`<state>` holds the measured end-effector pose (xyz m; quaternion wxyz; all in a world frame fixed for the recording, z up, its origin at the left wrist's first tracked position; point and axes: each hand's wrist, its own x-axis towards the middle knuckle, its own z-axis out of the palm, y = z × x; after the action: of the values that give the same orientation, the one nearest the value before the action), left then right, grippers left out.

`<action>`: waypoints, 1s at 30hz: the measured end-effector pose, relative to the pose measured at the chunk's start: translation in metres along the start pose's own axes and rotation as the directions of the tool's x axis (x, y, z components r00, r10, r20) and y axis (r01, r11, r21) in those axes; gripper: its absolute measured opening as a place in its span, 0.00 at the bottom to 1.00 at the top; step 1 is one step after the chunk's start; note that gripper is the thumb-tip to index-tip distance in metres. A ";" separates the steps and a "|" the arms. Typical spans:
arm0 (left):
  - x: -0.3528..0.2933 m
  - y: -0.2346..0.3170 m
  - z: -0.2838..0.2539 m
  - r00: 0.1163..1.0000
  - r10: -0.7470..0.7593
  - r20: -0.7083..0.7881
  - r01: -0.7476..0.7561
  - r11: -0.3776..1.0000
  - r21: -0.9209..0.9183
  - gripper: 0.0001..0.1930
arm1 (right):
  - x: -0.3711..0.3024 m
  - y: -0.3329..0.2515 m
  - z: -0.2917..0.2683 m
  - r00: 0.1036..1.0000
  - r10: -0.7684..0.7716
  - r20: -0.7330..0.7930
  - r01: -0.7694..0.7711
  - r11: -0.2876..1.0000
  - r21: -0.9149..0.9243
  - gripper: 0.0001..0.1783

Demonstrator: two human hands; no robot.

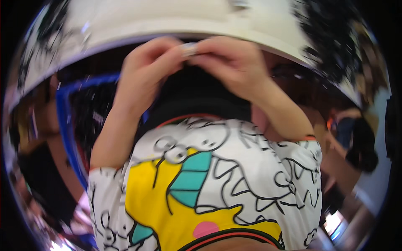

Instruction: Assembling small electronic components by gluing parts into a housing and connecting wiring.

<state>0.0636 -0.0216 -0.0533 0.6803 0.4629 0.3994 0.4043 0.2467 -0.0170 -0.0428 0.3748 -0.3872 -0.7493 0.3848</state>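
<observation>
Whitish piece (189,49), stubby, blurred, is pinched by left fingers (171,58) and right fingers (212,46).

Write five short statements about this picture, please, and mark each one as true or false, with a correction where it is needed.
1. The left hand and the right hand meet at a small pale thing. True.
2. The left hand lies flat on the white table. False: its fingers are bent at the small pale thing.
3. A black heap lies on the table's right part. True.
4. The blue frame is on the person's right. False: it is on the left.
5. The shirt has a cartoon print. True.
</observation>
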 end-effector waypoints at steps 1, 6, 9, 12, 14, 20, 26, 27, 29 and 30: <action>0.007 -0.008 0.003 0.998 0.057 -0.013 -0.057 0.998 0.015 0.07 | 0.003 0.010 -0.005 1.000 -0.004 -0.015 0.004 1.000 0.017 0.08; 0.002 -0.072 0.004 0.924 0.367 0.103 -0.381 0.902 0.205 0.39 | 0.017 -0.005 -0.002 0.937 0.333 0.106 -0.277 0.521 0.807 0.10; -0.006 -0.077 0.011 0.976 0.212 0.042 -0.211 0.977 -0.025 0.22 | 0.013 -0.014 -0.003 0.941 0.326 0.093 -0.264 0.530 0.806 0.09; -0.007 -0.059 0.013 0.972 0.230 -0.047 -0.235 0.938 -0.256 0.20 | 0.016 -0.006 0.004 0.969 -0.178 -0.170 0.231 0.893 0.386 0.07; -0.005 -0.043 0.013 0.947 0.248 -0.204 -0.300 0.909 -0.289 0.19 | 0.012 -0.010 0.000 0.840 -0.539 -0.066 0.543 0.833 0.102 0.05; 0.009 -0.015 -0.001 0.986 0.107 0.125 -0.071 0.961 -0.266 0.08 | -0.008 -0.008 -0.016 0.789 -0.491 0.369 0.581 0.791 -0.192 0.07; 0.011 -0.048 -0.012 0.975 0.127 0.185 -0.119 0.991 -0.054 0.13 | 0.063 0.018 -0.075 0.979 -0.101 -0.175 -0.035 0.766 -0.642 0.12; 0.014 -0.051 -0.011 0.979 0.149 0.137 -0.147 0.989 -0.029 0.13 | 0.077 0.024 -0.081 0.974 0.082 -0.213 -0.194 0.787 -0.585 0.15; 0.015 -0.056 -0.014 0.976 0.188 0.110 -0.188 0.982 -0.009 0.13 | 0.101 0.040 -0.086 0.923 0.296 -0.247 -0.385 0.738 -0.554 0.23; 0.013 -0.058 -0.014 0.972 0.207 0.111 -0.208 0.978 -0.009 0.14 | 0.113 0.045 -0.088 0.914 0.375 -0.157 -0.395 0.725 -0.565 0.26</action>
<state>0.0658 -0.0190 -0.1145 0.6550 0.5247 0.3108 0.4463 0.2878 0.1250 -0.0151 0.1608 -0.6362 -0.7280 0.1985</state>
